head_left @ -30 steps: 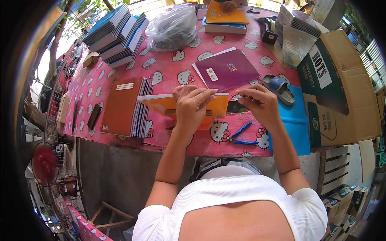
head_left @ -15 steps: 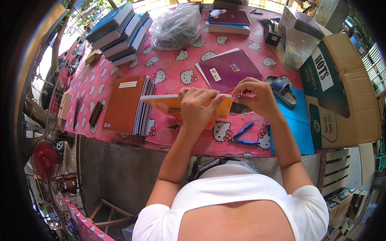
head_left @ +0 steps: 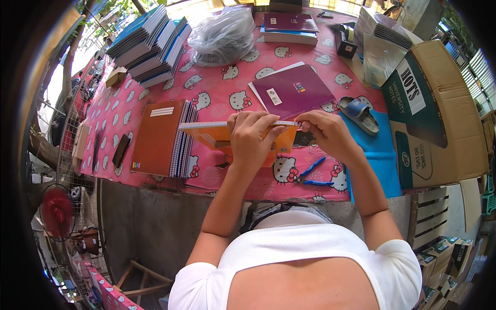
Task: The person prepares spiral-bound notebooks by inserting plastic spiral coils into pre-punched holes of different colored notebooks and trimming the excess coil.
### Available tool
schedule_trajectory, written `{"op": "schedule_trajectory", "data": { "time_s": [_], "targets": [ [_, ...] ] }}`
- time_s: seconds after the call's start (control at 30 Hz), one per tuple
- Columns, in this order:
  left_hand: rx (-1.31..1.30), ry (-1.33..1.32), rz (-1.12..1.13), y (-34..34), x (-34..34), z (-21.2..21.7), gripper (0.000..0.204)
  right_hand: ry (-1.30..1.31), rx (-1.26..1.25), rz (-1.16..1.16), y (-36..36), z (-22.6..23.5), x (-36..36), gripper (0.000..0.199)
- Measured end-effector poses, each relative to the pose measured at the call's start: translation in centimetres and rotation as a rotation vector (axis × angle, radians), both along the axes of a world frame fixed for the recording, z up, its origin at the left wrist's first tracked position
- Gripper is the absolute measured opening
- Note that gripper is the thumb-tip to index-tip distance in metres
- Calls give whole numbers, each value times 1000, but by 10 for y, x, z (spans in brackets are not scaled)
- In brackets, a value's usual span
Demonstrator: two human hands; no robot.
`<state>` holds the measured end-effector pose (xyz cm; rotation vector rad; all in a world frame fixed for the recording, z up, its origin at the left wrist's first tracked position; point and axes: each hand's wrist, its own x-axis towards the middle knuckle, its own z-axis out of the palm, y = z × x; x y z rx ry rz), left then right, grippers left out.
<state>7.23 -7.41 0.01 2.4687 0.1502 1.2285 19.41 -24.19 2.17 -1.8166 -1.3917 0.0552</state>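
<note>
My left hand (head_left: pixel 251 137) grips a yellow-orange notebook (head_left: pixel 212 137) from above, holding it on edge over the table with its page edge up. At the notebook's right end, the fingers of my right hand (head_left: pixel 328 133) are pinched together at the corner. They close on a thin spiral binding coil, which is now mostly hidden by the fingers. Below the right hand lie blue-handled pliers (head_left: pixel 313 170) with the handles apart. To the left rests a stack of brown-covered notebooks (head_left: pixel 157 137). Beyond my hands is a purple notebook cover (head_left: pixel 294 90) over white sheets.
A pink patterned cloth covers the table (head_left: pixel 227 85). Tall notebook stacks (head_left: pixel 150 49) and a filled plastic bag (head_left: pixel 222 39) stand at the back. On the right are a blue slipper (head_left: pixel 360 114), a blue sheet (head_left: pixel 374 165) and a large carton (head_left: pixel 439 113). A dark bar (head_left: pixel 121 150) lies left.
My right hand has turned and its fingers have closed in at the notebook's corner, covering the coil seen before. My left hand keeps its hold, and the view has shifted slightly.
</note>
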Motion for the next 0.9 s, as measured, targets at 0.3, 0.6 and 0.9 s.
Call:
{"op": "schedule_trajectory", "data": {
  "time_s": [0.3,0.6,0.9],
  "targets": [
    [-41,50,-26,-4,-5,2,17,-150,60,-159,11,14,-20,13],
    [-73,102,-14,-4,-17,1,18,-142,-138,-126,12,12,-25,15],
    [14,105,26,11,-31,1,28,-166,-758,-893,-114,-105,155,54]
  ]
}}
